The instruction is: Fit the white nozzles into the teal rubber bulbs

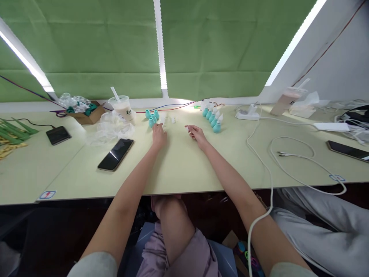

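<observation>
My left hand (159, 135) rests on the table with its thumb apart from the fingers. Its fingertips reach the near side of a small cluster of teal vase-shaped pieces (151, 122); whether they touch one I cannot tell. Between my hands lie several small white pieces (173, 120) and a clear, pale item (162, 117). My right hand (197, 135) pinches a small white piece (188, 129), partly covered by the fingers. To the right of that hand stands a slanting row of teal vase-shaped pieces with white pointed tops (216, 127).
Left of me are a black phone (115, 154), a crumpled plastic bag (111, 129), a drink cup (122, 107) and a cardboard box (88, 115). On the right, a white cable (266, 169) crosses the table edge from a power strip (248, 114). Another person's leg (319, 231) is at right.
</observation>
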### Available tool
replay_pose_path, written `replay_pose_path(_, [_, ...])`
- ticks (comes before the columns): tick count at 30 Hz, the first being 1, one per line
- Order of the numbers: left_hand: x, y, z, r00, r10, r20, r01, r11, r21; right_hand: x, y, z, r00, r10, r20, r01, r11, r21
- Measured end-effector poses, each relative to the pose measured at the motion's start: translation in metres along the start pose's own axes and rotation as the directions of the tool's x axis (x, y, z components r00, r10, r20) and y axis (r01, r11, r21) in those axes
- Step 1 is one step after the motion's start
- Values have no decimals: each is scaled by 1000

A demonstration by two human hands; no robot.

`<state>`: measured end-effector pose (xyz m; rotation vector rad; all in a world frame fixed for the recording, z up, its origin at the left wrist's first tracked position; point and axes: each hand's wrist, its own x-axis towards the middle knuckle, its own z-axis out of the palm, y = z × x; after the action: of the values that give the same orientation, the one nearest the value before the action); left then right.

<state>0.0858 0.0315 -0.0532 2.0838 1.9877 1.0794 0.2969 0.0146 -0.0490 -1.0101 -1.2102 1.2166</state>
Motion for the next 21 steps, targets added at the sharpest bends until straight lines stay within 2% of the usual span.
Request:
replay_pose_path(6, [32,4,4,999,13,-36,-9,995,96,-2,-3,2,999,12,48,-10,999,-46])
replay_pose_path(12, [38,-1,5,998,54,19,-57,968,245,-1,-4,4,997,19,77,-13,997,-70])
replay_pose_path(21, [40,-10,5,991,118,63,-125,986,114,-2,-5,4,995,28,95,-19,995,-100])
